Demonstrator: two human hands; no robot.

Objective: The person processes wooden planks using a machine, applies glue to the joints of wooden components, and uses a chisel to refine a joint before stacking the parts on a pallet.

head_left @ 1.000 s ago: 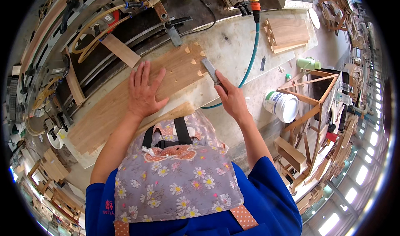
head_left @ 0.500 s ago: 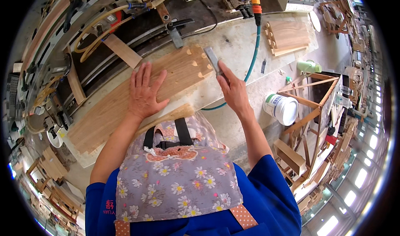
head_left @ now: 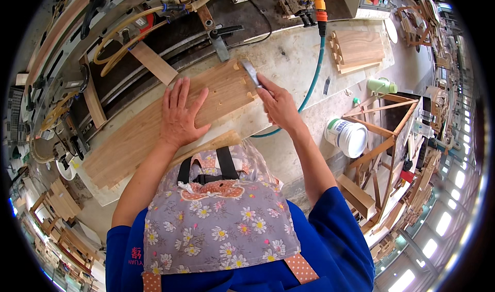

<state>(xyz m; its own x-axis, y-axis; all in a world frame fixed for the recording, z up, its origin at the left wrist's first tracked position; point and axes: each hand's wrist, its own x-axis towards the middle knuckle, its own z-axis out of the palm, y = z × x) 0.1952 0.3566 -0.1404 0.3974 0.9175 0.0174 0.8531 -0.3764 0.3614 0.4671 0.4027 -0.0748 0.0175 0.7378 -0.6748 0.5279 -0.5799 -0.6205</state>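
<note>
A long brown wooden board (head_left: 131, 140) lies slantwise on the pale worktable. My left hand (head_left: 181, 115) rests flat on its upper face, fingers spread, holding nothing. At the board's right end, paler rounded patches show along the edge. My right hand (head_left: 279, 106) is closed round a flat, shiny metal-bladed hand tool (head_left: 249, 70); its exact kind is unclear, and my fingers hide its lower part. The blade lies over the board's right end. A paler wooden piece (head_left: 219, 141) lies between the board and my apron.
Clamps, hoses and a metal rail (head_left: 149, 86) line the far left. A teal hose (head_left: 315, 65) crosses the worktable (head_left: 278, 49). Boards with notched edges (head_left: 359, 48) are stacked at the far right. A white bucket (head_left: 353, 139) and a wooden frame (head_left: 381, 147) stand at right.
My right hand has moved left with the tool, whose blade has gone from beside the board's right end to over it. My left hand stays on the board.
</note>
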